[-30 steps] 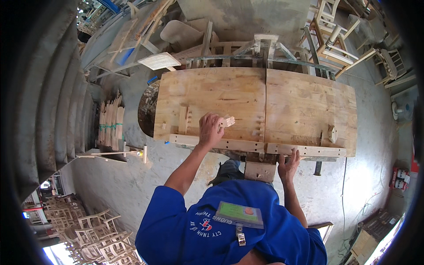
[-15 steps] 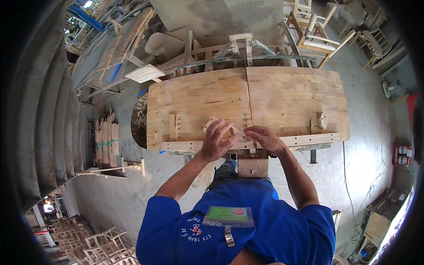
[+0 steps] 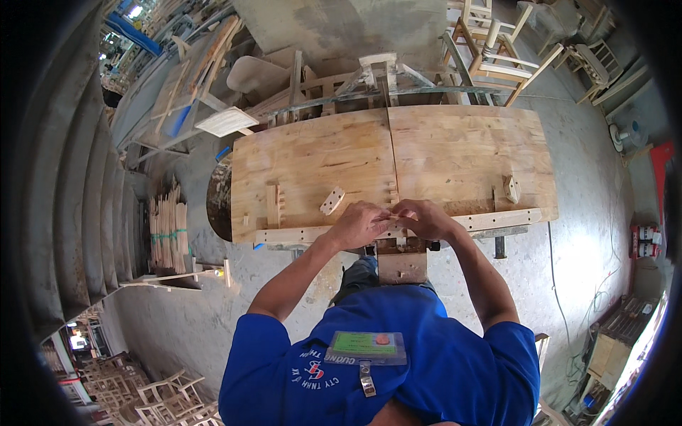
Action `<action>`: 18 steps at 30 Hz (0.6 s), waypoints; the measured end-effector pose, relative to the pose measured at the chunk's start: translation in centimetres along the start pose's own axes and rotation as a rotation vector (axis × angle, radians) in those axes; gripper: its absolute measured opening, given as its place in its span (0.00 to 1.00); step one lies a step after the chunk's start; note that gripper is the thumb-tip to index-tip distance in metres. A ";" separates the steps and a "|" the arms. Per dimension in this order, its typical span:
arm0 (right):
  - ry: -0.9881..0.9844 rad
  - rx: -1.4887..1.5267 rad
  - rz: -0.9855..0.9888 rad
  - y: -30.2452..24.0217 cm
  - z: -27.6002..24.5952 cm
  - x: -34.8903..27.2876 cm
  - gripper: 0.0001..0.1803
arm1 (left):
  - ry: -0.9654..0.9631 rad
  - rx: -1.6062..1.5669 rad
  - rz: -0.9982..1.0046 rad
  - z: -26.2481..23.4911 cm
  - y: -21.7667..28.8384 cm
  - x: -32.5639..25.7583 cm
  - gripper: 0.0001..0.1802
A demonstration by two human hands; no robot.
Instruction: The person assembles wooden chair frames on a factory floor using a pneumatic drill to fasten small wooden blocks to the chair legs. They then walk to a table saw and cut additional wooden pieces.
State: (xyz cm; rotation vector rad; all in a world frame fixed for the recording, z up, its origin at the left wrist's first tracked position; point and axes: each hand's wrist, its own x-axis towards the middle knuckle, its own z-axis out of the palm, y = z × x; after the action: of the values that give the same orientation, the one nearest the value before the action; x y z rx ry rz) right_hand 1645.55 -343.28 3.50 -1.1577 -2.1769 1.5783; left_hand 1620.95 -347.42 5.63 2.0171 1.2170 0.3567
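My left hand and my right hand meet at the front edge of the wooden workbench. Both have bent, closed fingers, pinching a small pale wooden piece between them. The fingers cover most of it, so its full shape cannot be told. Below the hands a long pale wooden strip with holes runs along the bench edge. A wooden block with dark holes lies beyond my left hand. Close in front of my body is a vise with a wooden jaw.
A second holed block sits at the bench's right, and a notched wooden piece at its left. Bundled wooden sticks stand on the floor at left. Wooden chairs are at the far right, a fan beyond them.
My hands have come together over the small wooden piece. My left hand has moved right, away from the holed block, which now shows fully. The view has shifted slightly.
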 end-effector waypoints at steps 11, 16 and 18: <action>0.599 0.097 0.147 2.8 -0.9 -0.4 0.25 | 0.173 -0.773 -0.505 3.3 -7.4 4.5 0.18; 0.675 -0.134 0.269 8.0 1.1 -3.9 0.22 | 0.333 -0.844 -0.619 5.1 -9.4 8.7 0.19; 0.716 -0.388 0.294 8.9 2.1 -5.2 0.22 | 0.385 -0.759 -0.598 6.0 -10.3 10.3 0.19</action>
State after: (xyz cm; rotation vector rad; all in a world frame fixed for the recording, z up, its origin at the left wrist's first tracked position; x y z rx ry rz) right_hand 1651.95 -347.35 -3.83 -1.8655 -1.8942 0.6315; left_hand 1623.00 -338.55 -7.23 0.9119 1.5420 0.7816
